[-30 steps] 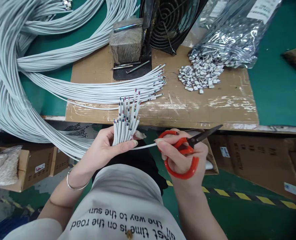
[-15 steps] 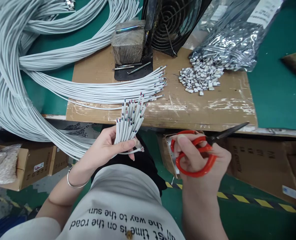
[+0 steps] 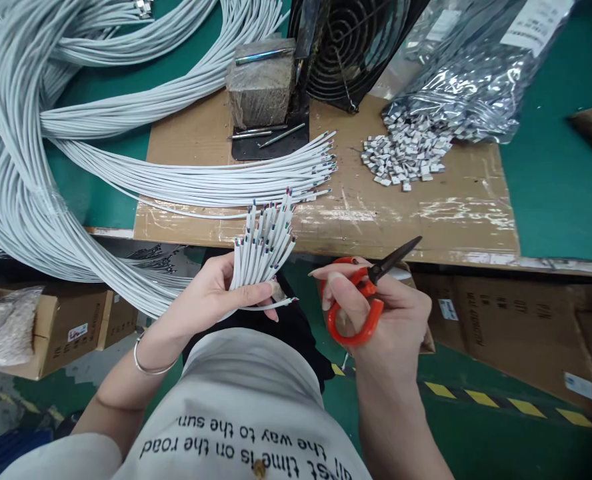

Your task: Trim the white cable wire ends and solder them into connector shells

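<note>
My left hand (image 3: 211,297) is closed round a fanned bundle of white cables (image 3: 263,243), their stripped coloured ends pointing up toward the bench edge. One single cable (image 3: 276,305) sticks out sideways to the right under my thumb. My right hand (image 3: 376,313) grips red-handled scissors (image 3: 361,303), black blades together and pointing up right, a short gap to the right of the single cable's tip. Both hands hover below the front edge of the cardboard sheet (image 3: 426,213).
More white cables (image 3: 226,180) lie across the cardboard, from big coils (image 3: 26,133) at left. A pile of small metal parts (image 3: 403,157) spills from a silvery bag (image 3: 466,80). A block (image 3: 261,83) and fan grille (image 3: 346,47) stand behind. Cardboard boxes (image 3: 516,320) sit below.
My right hand let go of the single cable, swung right with the scissors, then came back left toward the cable tip. The left hand's bundle rose slightly.
</note>
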`<state>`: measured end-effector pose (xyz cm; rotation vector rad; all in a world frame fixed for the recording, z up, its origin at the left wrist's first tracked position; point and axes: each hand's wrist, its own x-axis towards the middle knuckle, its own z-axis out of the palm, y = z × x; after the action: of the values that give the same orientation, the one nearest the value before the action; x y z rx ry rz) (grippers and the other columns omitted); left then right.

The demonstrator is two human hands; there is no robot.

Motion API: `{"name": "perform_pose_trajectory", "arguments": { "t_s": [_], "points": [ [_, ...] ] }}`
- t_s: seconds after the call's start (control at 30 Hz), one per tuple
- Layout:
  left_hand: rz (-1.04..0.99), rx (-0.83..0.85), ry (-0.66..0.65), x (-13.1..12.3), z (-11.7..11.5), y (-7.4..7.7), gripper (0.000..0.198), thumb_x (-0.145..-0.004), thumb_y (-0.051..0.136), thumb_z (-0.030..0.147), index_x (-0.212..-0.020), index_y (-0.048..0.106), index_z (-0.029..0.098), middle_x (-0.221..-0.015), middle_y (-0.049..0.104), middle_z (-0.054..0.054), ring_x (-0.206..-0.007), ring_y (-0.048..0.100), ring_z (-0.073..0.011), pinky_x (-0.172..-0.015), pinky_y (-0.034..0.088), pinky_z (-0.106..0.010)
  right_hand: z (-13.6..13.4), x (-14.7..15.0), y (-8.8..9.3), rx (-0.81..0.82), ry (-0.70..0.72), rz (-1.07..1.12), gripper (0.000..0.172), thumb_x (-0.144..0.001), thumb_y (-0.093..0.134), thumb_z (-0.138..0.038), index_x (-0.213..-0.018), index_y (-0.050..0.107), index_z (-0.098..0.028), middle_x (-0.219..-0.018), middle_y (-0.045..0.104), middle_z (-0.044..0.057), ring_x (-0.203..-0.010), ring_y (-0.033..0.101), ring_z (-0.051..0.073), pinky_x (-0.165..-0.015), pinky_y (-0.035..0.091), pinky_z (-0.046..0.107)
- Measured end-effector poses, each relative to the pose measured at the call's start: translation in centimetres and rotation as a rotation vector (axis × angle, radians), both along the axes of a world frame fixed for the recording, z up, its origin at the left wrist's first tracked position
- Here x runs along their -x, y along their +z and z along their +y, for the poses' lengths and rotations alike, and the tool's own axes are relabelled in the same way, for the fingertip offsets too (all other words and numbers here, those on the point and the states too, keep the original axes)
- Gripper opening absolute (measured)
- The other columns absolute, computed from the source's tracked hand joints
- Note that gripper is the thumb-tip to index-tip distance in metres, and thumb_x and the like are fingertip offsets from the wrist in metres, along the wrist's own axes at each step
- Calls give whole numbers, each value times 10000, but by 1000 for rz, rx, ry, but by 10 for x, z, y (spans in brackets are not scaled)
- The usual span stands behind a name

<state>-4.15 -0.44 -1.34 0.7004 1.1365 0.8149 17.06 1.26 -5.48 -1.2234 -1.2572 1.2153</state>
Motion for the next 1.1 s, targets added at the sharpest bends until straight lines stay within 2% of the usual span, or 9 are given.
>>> {"name": "perform_pose_trajectory", "arguments": {
  "t_s": [0.17, 0.3, 0.47, 0.73, 1.1],
  "points": [
    [-22, -1, -28, 0, 0, -3, 228, -888, 854, 323, -907, 706, 151, -758, 739, -16, -680, 750, -170, -711, 611, -272, 8, 4, 10, -21, 9, -30, 36, -875, 847, -249, -854, 861, -275, -683, 693, -10, -620, 617, 154, -593, 513, 301],
    [-61, 11, -4, -2, 0, -3, 233, -865, 878, 291, -962, 715, 156, -791, 732, 6, -664, 736, -147, -690, 631, -260, 17, 14, 17, -40, 70, -65, 66, -825, 889, -251, -880, 863, -279, -699, 690, -19, -602, 567, 132, -568, 480, 287],
    [-90, 44, 31, -5, -1, -1, 304, -795, 936, 239, -1005, 733, 155, -813, 733, 18, -670, 718, -135, -680, 657, -259, 19, 18, 11, -38, 88, -89, 50, -843, 875, -270, -810, 841, -255, -704, 697, -8, -605, 557, 135, -562, 483, 285],
    [-79, -25, 17, -2, -2, -4, 166, -935, 813, 269, -985, 745, 126, -788, 774, -33, -681, 767, -173, -726, 678, -299, 16, 13, 4, -48, 119, 0, 73, -859, 863, -226, -805, 819, -249, -716, 696, -21, -626, 578, 124, -588, 497, 261],
    [-75, -14, 65, -5, -6, -4, 173, -947, 800, 277, -981, 729, 123, -798, 783, -40, -706, 766, -176, -725, 687, -300, 15, 11, 3, -75, 139, 26, 129, -855, 842, -156, -848, 805, -279, -727, 684, -53, -639, 590, 107, -614, 507, 226]
  ]
}}
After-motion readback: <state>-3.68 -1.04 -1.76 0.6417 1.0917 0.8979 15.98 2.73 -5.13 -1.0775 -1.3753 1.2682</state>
